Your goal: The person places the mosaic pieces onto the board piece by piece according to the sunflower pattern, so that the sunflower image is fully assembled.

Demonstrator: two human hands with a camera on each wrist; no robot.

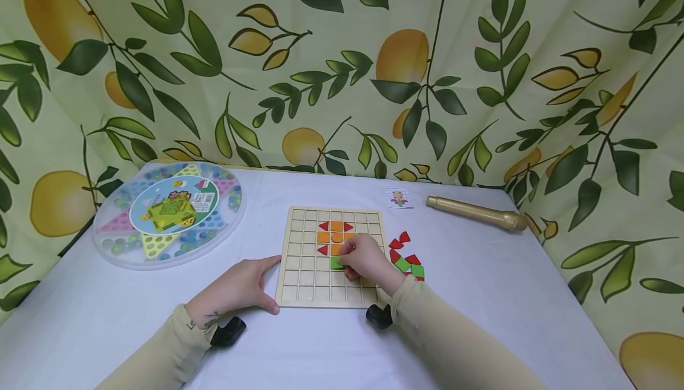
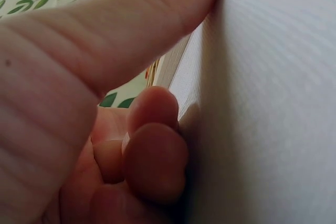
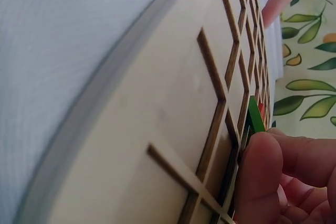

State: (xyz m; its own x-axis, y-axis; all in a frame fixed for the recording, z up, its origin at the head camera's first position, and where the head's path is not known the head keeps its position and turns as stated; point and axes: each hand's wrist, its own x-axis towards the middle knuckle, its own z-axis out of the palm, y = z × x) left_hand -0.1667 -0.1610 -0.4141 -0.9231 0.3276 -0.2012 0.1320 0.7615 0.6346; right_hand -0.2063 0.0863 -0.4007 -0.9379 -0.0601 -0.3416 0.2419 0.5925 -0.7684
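Note:
A square wooden grid board [image 1: 304, 277] lies flat on the table. Orange tiles [image 1: 323, 237], an orange round piece [image 1: 337, 238] and red pieces [image 1: 323, 226] form a pattern in its cells. My right hand [image 1: 369, 257] is over the board's middle, pinching a green tile [image 3: 255, 115] that stands tilted at a cell in the right wrist view. Part of the pattern is hidden behind that hand. At the board's lower left, my left hand [image 1: 235, 288] rests with thumb and index finger spread against its edges; the other fingers [image 2: 155, 161] are loosely bent.
Right of the board lie loose red pieces [image 1: 405, 237] and green tiles [image 1: 418, 271]. Behind them are a small pattern card [image 1: 399, 198] and a gold-coloured stick [image 1: 475, 213]. A large round clear case [image 1: 101, 241] stands back left. A printed curtain [image 1: 342, 34] hangs behind the table.

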